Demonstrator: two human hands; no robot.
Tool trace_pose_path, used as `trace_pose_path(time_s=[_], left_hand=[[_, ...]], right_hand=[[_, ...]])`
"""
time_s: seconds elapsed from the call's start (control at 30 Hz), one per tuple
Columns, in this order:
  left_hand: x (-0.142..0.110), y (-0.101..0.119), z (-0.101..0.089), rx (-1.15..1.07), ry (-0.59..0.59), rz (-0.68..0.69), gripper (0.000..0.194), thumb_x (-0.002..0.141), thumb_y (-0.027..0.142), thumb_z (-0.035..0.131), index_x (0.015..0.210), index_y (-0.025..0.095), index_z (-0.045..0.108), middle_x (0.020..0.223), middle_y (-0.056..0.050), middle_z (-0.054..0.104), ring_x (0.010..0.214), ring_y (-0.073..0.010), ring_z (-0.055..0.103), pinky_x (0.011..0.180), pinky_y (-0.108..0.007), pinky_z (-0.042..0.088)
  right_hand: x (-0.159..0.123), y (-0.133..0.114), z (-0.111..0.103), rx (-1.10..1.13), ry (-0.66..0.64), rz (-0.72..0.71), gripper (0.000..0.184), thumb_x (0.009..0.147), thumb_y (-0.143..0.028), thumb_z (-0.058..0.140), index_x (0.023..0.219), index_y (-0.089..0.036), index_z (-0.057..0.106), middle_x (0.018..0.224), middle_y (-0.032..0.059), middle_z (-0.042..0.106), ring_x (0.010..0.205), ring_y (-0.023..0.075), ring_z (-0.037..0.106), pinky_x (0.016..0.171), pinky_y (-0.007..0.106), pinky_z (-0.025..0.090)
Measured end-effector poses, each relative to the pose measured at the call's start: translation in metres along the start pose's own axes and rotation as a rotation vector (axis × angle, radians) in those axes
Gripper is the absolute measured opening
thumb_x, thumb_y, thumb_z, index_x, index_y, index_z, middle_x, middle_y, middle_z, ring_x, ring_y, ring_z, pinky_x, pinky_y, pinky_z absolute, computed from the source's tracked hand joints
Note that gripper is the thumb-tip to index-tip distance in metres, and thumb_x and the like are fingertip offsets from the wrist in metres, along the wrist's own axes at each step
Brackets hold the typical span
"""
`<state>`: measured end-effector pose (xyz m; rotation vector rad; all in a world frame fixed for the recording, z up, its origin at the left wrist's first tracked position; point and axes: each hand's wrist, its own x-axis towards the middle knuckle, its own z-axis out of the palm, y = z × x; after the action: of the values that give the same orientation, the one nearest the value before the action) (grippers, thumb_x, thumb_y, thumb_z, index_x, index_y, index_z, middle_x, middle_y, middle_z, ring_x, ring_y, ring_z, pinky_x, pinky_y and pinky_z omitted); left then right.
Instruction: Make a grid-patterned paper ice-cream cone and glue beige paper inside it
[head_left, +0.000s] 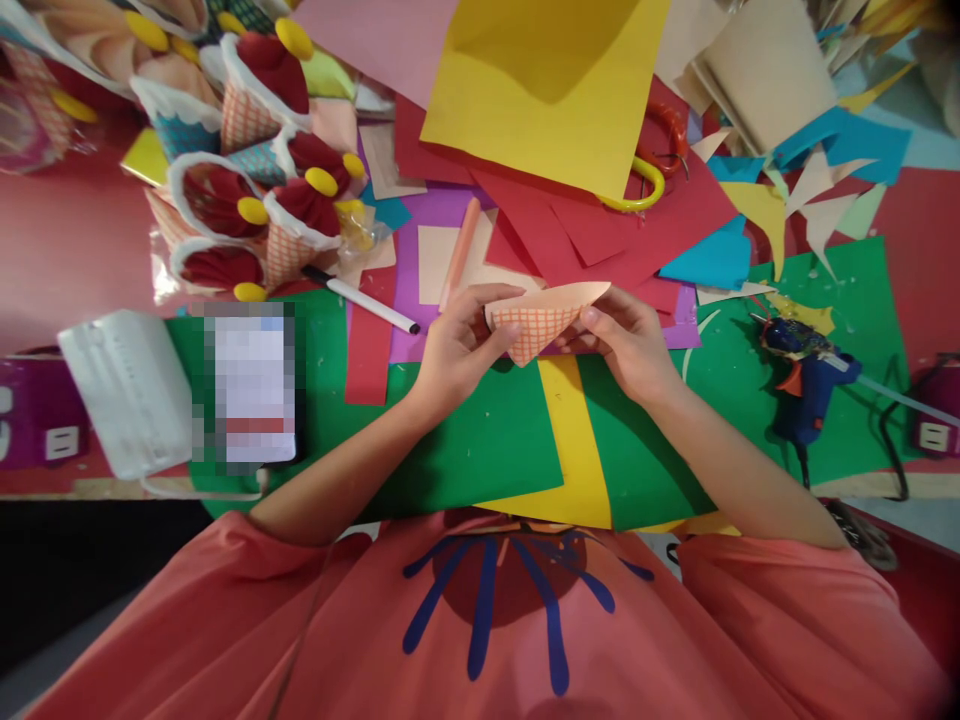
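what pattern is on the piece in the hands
The piece shows an orange and pale check outside; head view.

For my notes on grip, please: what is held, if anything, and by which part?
The left hand and right hand hold the orange-checked piece by its opposite sides.

From my distant post, I find no legible word, brand or number anywhere in view. Faint grey marks run along a white box (129,400), too soft for me to read; a phone (255,390) shows only blurred blocks; pale curves on a purple box (26,425) are cut off at left.
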<state>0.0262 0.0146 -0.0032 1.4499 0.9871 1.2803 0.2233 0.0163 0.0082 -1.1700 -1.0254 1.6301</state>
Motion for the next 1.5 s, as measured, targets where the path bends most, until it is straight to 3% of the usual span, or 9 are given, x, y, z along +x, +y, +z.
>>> trace_pose_path(time_s=[0.23, 0.43, 0.6, 0.7, 0.77, 0.9, 1.0, 1.17, 1.5], left_hand=[[-0.01, 0.003, 0.001, 0.238, -0.019, 0.079, 0.027, 0.085, 0.027, 0.067, 0.112, 0.025, 0.068, 0.11, -0.004, 0.073, 0.1, -0.0175, 0.068, 0.085, -0.029, 0.056], [-0.008, 0.011, 0.0, 0.146, -0.184, 0.208, 0.031, 0.085, 0.026, 0.067, 0.116, 0.028, 0.067, 0.115, -0.005, 0.071, 0.11, -0.0199, 0.065, 0.096, -0.037, 0.054], [-0.004, 0.013, -0.001, -0.063, -0.292, 0.029, 0.037, 0.094, 0.05, 0.047, 0.109, 0.025, 0.069, 0.119, -0.009, 0.067, 0.118, -0.024, 0.06, 0.101, -0.045, 0.049], [-0.003, 0.009, 0.002, -0.143, -0.169, -0.09, 0.027, 0.088, 0.049, 0.06, 0.095, 0.023, 0.065, 0.102, -0.006, 0.069, 0.102, -0.0189, 0.066, 0.091, -0.035, 0.053], [-0.002, 0.008, 0.004, -0.185, -0.114, -0.163, 0.033, 0.078, 0.049, 0.072, 0.093, 0.023, 0.06, 0.097, -0.004, 0.068, 0.094, -0.0161, 0.066, 0.083, -0.029, 0.054], [-0.001, 0.01, 0.007, -0.349, -0.12, -0.287, 0.041, 0.08, 0.061, 0.063, 0.093, 0.022, 0.057, 0.095, -0.005, 0.068, 0.091, -0.0171, 0.068, 0.081, -0.03, 0.056], [0.0, 0.013, 0.007, -0.405, -0.161, -0.373, 0.036, 0.083, 0.055, 0.064, 0.095, 0.021, 0.06, 0.093, -0.005, 0.069, 0.088, -0.0176, 0.069, 0.077, -0.03, 0.058], [-0.002, 0.01, 0.008, -0.388, -0.218, -0.342, 0.038, 0.075, 0.044, 0.077, 0.1, 0.022, 0.06, 0.102, -0.005, 0.067, 0.094, -0.0166, 0.068, 0.081, -0.028, 0.056], [-0.005, 0.005, 0.008, -0.365, -0.339, -0.358, 0.041, 0.081, 0.042, 0.071, 0.111, 0.021, 0.053, 0.112, -0.006, 0.067, 0.105, -0.0179, 0.066, 0.09, -0.029, 0.052]], right_hand=[[-0.001, 0.001, 0.002, -0.011, 0.025, -0.01, 0.034, 0.072, -0.053, 0.075, 0.088, -0.025, 0.065, 0.066, -0.0053, 0.064, 0.058, 0.0113, 0.066, 0.059, 0.026, 0.06], [-0.002, -0.002, 0.003, -0.04, 0.026, -0.032, 0.031, 0.075, -0.051, 0.073, 0.084, -0.024, 0.063, 0.063, -0.0056, 0.061, 0.049, 0.0087, 0.059, 0.049, 0.022, 0.054], [-0.003, -0.002, 0.004, -0.024, 0.042, -0.017, 0.032, 0.073, -0.052, 0.075, 0.085, -0.024, 0.064, 0.059, -0.0067, 0.059, 0.048, 0.0089, 0.058, 0.049, 0.022, 0.053], [-0.003, -0.002, 0.005, -0.053, -0.005, -0.029, 0.032, 0.074, -0.051, 0.074, 0.088, -0.025, 0.065, 0.062, -0.0067, 0.062, 0.048, 0.0086, 0.057, 0.05, 0.023, 0.053], [-0.004, -0.002, 0.006, -0.068, -0.03, -0.043, 0.032, 0.075, -0.051, 0.073, 0.091, -0.025, 0.063, 0.065, -0.0066, 0.063, 0.048, 0.0086, 0.057, 0.052, 0.025, 0.054], [-0.004, -0.002, 0.006, -0.059, -0.027, -0.049, 0.033, 0.075, -0.051, 0.073, 0.093, -0.026, 0.06, 0.067, -0.0069, 0.063, 0.05, 0.009, 0.057, 0.052, 0.025, 0.055], [-0.004, -0.001, 0.007, -0.037, -0.026, -0.056, 0.032, 0.076, -0.049, 0.073, 0.093, -0.026, 0.059, 0.067, -0.0071, 0.062, 0.051, 0.0087, 0.058, 0.05, 0.023, 0.053], [-0.006, -0.001, 0.01, -0.026, -0.038, -0.05, 0.03, 0.077, -0.048, 0.073, 0.092, -0.026, 0.06, 0.073, -0.0058, 0.066, 0.054, 0.0089, 0.06, 0.051, 0.023, 0.054], [-0.012, -0.007, 0.016, -0.136, -0.077, -0.123, 0.035, 0.073, -0.048, 0.076, 0.094, -0.023, 0.062, 0.091, -0.0006, 0.07, 0.085, 0.0122, 0.067, 0.072, 0.024, 0.056]])
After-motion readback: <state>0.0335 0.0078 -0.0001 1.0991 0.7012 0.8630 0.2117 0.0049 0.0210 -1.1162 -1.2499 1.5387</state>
